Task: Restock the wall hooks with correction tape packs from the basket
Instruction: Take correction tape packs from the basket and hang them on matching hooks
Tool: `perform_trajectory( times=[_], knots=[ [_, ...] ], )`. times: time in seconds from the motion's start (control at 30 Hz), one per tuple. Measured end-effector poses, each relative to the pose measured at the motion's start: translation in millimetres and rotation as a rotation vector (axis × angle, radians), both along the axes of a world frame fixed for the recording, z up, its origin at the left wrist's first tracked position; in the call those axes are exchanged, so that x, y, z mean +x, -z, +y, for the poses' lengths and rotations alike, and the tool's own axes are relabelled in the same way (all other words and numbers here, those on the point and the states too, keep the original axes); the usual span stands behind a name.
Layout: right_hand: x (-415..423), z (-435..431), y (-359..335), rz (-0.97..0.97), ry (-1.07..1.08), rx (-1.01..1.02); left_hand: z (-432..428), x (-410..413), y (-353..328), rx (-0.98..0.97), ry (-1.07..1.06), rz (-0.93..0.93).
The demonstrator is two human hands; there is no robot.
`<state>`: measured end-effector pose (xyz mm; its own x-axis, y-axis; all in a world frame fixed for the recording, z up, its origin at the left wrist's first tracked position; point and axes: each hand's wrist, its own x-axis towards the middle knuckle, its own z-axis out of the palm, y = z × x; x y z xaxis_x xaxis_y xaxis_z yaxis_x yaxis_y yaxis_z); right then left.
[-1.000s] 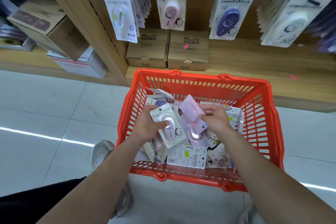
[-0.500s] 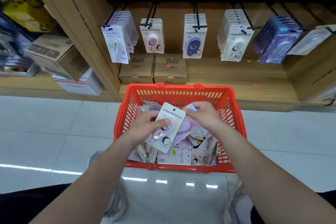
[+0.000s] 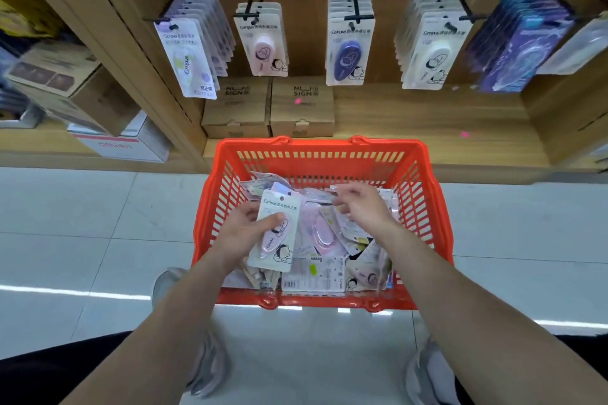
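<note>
Left hand (image 3: pixel 245 233) grips a pink pack (image 3: pixel 283 207) over the basket (image 3: pixel 316 143), right hand (image 3: pixel 365 210) half-curled, grasp unclear; a hurried reach could miss the pink hook (image 3: pixel 246 14) at eleven o'clock.

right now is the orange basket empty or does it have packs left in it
Not empty: loose correction tape packs lie jumbled across the bottom of the basket, and the left hand holds one pack above them.
</note>
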<state>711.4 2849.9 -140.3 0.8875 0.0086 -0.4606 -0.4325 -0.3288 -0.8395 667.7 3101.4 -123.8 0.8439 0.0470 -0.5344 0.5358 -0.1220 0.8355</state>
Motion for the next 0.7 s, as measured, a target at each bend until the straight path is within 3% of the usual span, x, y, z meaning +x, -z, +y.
perform_trajectory(
  times=[0.1,0.17,0.33,0.57,0.7],
  knots=[
    [2.1,-4.6,43.1,0.024,-0.186,-0.218,9.1,6.3,19.8,0.056,-0.112,0.053],
    [3.6,-1.0,61.8,0.043,-0.257,-0.255,9.6,10.3,33.2,0.094,-0.143,0.061],
    [7.8,8.2,87.6,-0.097,-0.511,-0.572,6.3,20.6,58.3,0.124,-0.078,0.066],
    [32.9,3.9,98.2,-0.018,-0.638,-0.563,-1.1,29.5,74.7,0.071,-0.057,0.04],
    [36.6,18.8,93.2,-0.077,-0.675,-0.557,-2.9,29.3,73.8,0.072,-0.056,0.047]
  ],
)
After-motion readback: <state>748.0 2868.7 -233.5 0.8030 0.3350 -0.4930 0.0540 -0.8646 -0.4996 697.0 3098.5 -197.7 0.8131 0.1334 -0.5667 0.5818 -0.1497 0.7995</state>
